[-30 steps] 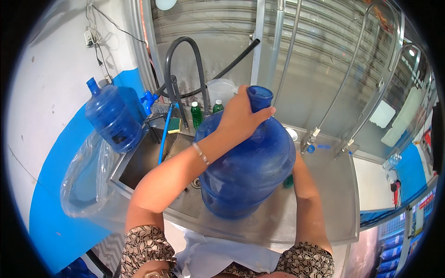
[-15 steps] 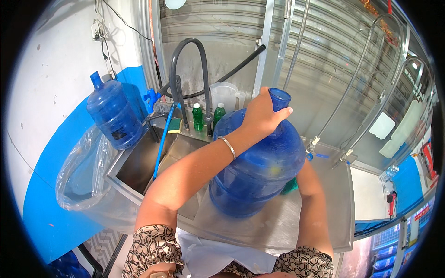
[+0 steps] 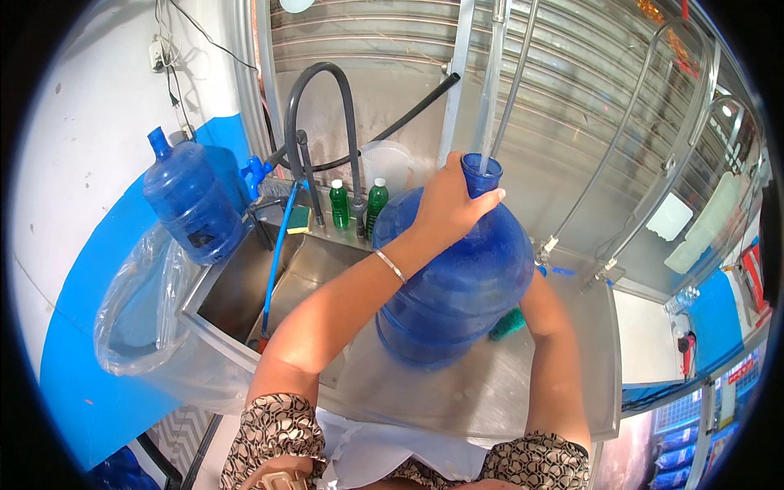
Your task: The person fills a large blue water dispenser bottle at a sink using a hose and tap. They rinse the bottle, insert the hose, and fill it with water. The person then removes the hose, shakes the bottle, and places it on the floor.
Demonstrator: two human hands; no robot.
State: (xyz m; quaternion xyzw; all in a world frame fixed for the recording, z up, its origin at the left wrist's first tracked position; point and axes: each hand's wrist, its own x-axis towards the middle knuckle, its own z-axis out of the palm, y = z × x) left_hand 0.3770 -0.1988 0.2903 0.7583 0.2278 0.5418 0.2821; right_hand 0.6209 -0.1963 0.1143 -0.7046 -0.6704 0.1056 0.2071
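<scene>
A large blue water jug [image 3: 449, 306] stands upright on the steel sink counter in front of me. My left hand [image 3: 451, 200] is closed round its neck, thumb at the right side of the open mouth. From a pipe above, a clear stream of water [image 3: 488, 106] runs down into that mouth. My right forearm [image 3: 552, 335] reaches up along the jug's right side; the hand itself is hidden behind the jug, close to a valve with a blue lever [image 3: 562, 270]. A green scrubber [image 3: 508, 324] lies beside the jug's base.
Left of the jug is the sink basin [image 3: 314, 260], with a blue stick [image 3: 282, 249] leaning in it. Around its back stand a sponge [image 3: 300, 220], green bottles [image 3: 339, 204], a clear pitcher [image 3: 387, 163] and a black hose [image 3: 351, 106]. A second blue jug [image 3: 194, 200] tilts beside a plastic bag [image 3: 139, 302].
Water now pours from the overhead pipe into the jug, where no stream showed before. The jug's base has shifted slightly away from me, with my left hand still on its neck.
</scene>
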